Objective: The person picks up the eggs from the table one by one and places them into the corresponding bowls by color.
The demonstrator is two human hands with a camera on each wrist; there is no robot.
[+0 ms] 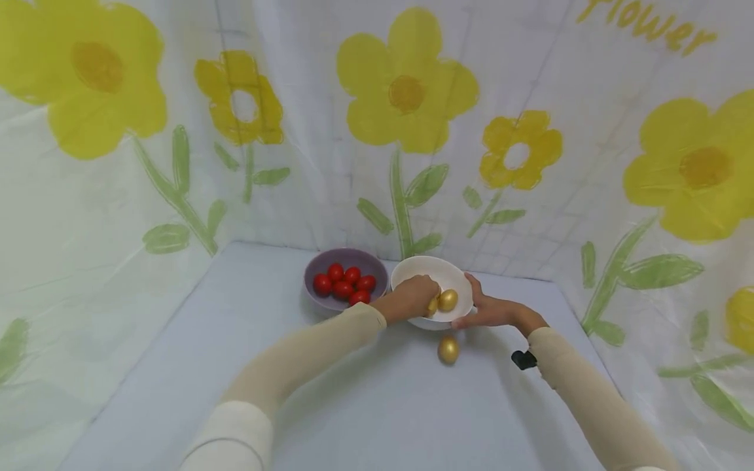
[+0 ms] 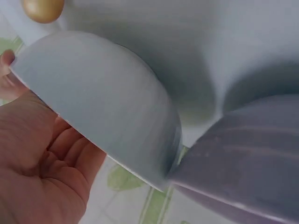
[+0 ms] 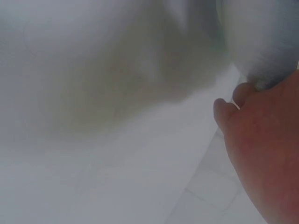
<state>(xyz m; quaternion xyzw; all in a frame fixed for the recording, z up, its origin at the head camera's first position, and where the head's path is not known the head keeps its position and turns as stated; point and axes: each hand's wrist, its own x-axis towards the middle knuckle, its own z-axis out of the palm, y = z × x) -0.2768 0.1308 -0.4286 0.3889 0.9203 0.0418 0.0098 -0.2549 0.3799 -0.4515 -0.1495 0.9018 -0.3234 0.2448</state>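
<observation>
My left hand [image 1: 419,296] reaches into the white bowl [image 1: 421,265] with its fingers curled, and a golden egg [image 1: 432,307] shows at its fingertips, mostly covered. Beside it in the bowl lies another golden egg [image 1: 448,300]. From the right side, my right hand [image 1: 493,311] grips the same bowl, thumb toward the front and fingers behind. One more golden egg [image 1: 448,350] rests on the table just in front. The left wrist view shows the white bowl's outer wall [image 2: 107,98] and hides what my left fingers touch inside.
Left of the white bowl, very close to it, stands a purple bowl [image 1: 315,267] holding several red eggs [image 1: 343,290]. Both bowls sit near the back of the pale table [image 1: 353,405]. A flower-printed curtain [image 1: 318,170] hangs behind and around the table.
</observation>
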